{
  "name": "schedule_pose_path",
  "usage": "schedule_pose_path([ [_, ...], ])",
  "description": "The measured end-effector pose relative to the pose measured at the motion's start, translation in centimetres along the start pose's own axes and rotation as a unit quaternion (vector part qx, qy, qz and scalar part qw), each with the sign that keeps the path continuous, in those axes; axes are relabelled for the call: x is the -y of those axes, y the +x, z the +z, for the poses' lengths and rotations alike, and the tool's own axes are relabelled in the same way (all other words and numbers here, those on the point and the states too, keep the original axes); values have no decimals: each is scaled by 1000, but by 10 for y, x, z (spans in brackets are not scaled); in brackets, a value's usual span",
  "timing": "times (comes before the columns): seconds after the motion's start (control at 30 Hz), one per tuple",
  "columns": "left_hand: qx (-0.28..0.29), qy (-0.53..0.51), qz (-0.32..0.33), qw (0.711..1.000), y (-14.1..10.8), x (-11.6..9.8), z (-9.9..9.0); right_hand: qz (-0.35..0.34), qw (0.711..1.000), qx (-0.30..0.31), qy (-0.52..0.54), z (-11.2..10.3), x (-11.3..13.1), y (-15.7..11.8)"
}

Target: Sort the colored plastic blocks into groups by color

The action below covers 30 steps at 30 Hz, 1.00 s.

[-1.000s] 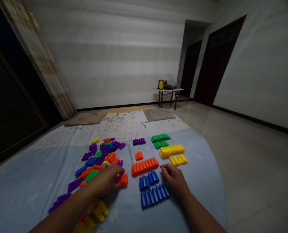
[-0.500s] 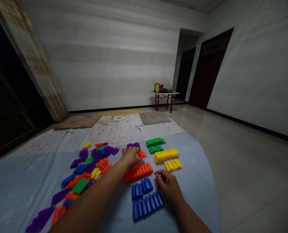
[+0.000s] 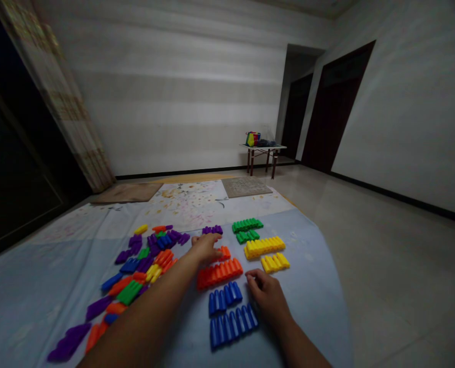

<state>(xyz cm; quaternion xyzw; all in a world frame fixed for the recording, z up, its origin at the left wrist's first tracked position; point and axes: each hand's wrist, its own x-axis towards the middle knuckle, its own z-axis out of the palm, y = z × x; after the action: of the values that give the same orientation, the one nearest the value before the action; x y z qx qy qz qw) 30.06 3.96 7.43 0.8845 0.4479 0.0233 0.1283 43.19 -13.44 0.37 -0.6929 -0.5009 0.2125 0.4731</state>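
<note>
My left hand (image 3: 206, 249) is over the short row of orange bullet-shaped plastic pieces (image 3: 224, 252), thumb and forefinger apart; its thumb is close to that row. Just in front of it lies a longer orange row (image 3: 220, 274), and behind it a small purple group (image 3: 212, 230). My right hand (image 3: 265, 290) rests on the cloth with curled fingers, right of the blue rows (image 3: 234, 326); whatever it may hold is hidden. Near it are yellow pieces (image 3: 275, 262), with a longer yellow row (image 3: 264, 247) and green rows (image 3: 247, 225) farther back.
A loose pile of mixed-colour pieces (image 3: 129, 293) spreads left of my left forearm. The table carries a pale blue cloth (image 3: 304, 317). At its far end lie a brown mat (image 3: 129, 192) and a grey mat (image 3: 247, 187). A small table (image 3: 263, 147) stands by the wall.
The thumb and forefinger of my left hand have spread apart, letting go of an orange piece at the short orange row. My right hand stays put. The view has shifted slightly.
</note>
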Motion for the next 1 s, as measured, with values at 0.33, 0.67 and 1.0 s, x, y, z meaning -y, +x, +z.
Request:
schedule_pose_path([
  [0.33,-134,2,-151,979,-67,102,-37,-1,1000,6,-5,-1,1,-2],
  [0.67,-134,42,-184,973,-84,115,-8,-15,1000,5,-16,1,-9,-2],
  [1.0,-207,22,-149,967,-117,84,-17,-27,999,-3,-22,2,-11,-3],
])
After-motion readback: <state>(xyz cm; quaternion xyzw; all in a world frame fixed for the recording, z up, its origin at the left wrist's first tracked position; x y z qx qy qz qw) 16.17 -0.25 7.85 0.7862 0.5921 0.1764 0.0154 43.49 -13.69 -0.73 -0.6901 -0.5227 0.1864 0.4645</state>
